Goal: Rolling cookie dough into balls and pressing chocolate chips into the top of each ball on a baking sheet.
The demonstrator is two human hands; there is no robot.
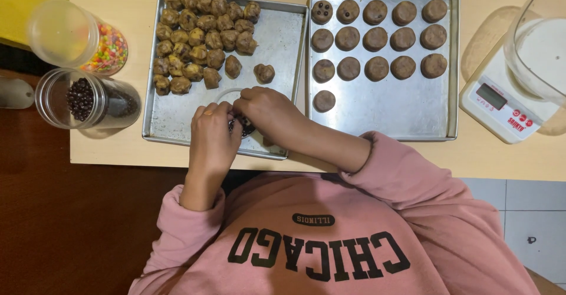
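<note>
Seen from overhead, a person in a pink sweatshirt leans over a pale wooden tabletop (118,153) and works with both hands at the near edge of a metal baking tray (171,121). The left hand (213,134) and the right hand (265,113) meet over a small round ring or cup (227,94), whose pale rim only partly shows above the fingers. Both hands are curled inward, fingertips pinched together around something small and dark between them (243,127); it may be dough with chocolate pieces, but the fingers cover most of it, so exactly what each grip holds cannot be told.

At the far left of this tray sits a heap of rough brown dough balls (197,35), with two lying apart, nearer the hands. Just beside it, a second metal tray (389,118) carries flattened dough rounds (377,38) in neat spaced rows, likely so they do not touch.

To the left, within easy reach, a clear jar of dark chocolate chips (85,99) lies on its side with its mouth open, and a clear jar of coloured candies (76,38) lies beside it. At right, a white kitchen scale (501,103) bears a clear container (539,41), cut off by the frame edge.
</note>
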